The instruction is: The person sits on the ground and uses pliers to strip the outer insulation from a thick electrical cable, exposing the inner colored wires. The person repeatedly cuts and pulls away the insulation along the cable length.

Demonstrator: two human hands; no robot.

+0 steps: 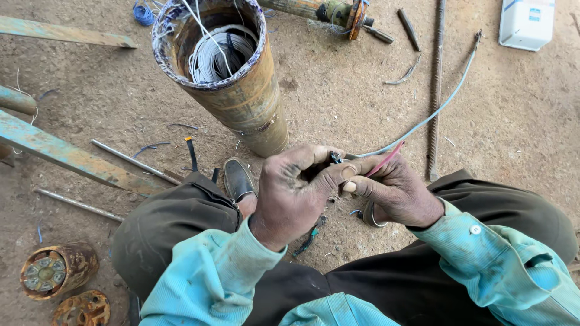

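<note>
Left hand and right hand are pinched on a red wire end; joining to the grey cable seems underway, needing steady twisting.

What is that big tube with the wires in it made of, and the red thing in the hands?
The tube looks like metal, likely steel: brown, rusty, with a rough cut rim. The red wire, pinched between the left hand and right hand, seems plastic-coated: smooth, bright and bendy.

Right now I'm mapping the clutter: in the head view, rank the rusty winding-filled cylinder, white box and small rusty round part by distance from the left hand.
1. Rusty winding-filled cylinder, just above the left hand.
2. Small rusty round part, far left, low.
3. White box, top right corner.
</note>
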